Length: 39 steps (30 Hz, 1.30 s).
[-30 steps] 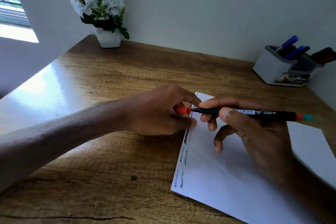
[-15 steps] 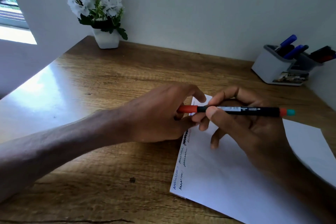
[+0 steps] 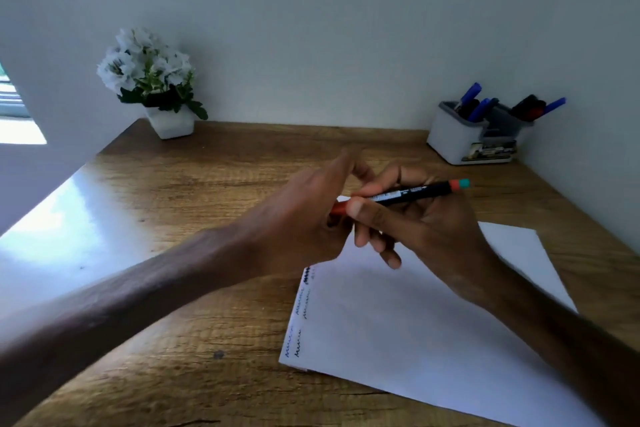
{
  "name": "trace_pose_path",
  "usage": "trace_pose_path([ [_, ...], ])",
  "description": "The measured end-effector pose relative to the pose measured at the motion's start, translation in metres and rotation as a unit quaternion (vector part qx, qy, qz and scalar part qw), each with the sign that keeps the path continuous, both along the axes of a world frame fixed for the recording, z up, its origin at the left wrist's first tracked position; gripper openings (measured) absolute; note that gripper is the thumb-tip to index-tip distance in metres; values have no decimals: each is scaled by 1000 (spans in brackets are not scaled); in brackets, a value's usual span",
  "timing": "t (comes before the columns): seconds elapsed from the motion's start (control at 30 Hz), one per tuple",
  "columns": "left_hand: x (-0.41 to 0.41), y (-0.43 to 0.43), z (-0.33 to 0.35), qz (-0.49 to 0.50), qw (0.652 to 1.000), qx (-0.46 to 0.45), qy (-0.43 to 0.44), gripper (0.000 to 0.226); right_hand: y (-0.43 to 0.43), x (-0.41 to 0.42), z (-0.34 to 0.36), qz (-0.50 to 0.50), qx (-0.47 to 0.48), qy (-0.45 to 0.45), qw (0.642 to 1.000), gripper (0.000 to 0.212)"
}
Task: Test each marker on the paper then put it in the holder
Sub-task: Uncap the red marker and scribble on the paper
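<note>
Grey plastic holder back right. Left hand hides one end of the red-capped black marker, grip unclear; right hand pinches its barrel.

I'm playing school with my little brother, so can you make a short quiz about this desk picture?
1. True or false: the marker in the right hand has a blue cap.
2. Where does the marker holder stand? A) back right corner of the desk B) front left corner C) the middle
3. Fill in: the squiggly test lines run along the paper's ____ edge.
Key: 1 false, the cap is red. 2 A. 3 left.
</note>
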State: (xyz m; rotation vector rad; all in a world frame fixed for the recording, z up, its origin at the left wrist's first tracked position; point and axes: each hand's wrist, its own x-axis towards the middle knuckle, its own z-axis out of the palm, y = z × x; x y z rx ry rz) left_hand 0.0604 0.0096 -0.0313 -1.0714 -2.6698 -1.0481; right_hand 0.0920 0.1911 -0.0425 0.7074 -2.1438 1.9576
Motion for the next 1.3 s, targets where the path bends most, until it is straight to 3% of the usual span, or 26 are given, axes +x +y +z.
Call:
trace_pose_path([
  [0.23, -34, 22, 37, 81, 972, -144, 166, 39, 49, -7, 22, -132, -6, -16, 991, 19],
  [0.33, -42, 42, 54, 87, 952, -188, 225, 39, 74, -15, 34, -167, 123, 72, 976, 21],
  [0.43, -44, 74, 69, 63, 949, -185, 249, 40, 89, -25, 44, -212, 249, 158, 932, 24],
  [0.53, -48, 104, 82, 31, 959, -138, 246, 44, 109, -33, 54, -278, 325, 223, 876, 21],
  [0.67, -61, 120, 83, 10, 971, -56, 234, 49, 145, -38, 67, -317, 365, 175, 858, 24],
  [0.8, -76, 126, 63, 25, 981, -34, 189, 43, 174, -49, 80, -404, 308, 147, 849, 22],
  [0.93, -82, 134, 48, 34, 989, -39, 141, 38, 195, -72, 108, -452, 225, 177, 845, 53],
  [1.03, -84, 140, 43, 36, 991, -46, 117, 35, 204, -94, 123, -473, 219, 210, 827, 67],
  [1.2, -85, 142, 36, 23, 993, -57, 102, 31, 221, -133, 107, -498, 301, 175, 794, 47],
  [1.3, -84, 141, 33, 14, 993, -64, 101, 28, 229, -143, 90, -472, 319, 149, 808, 25],
])
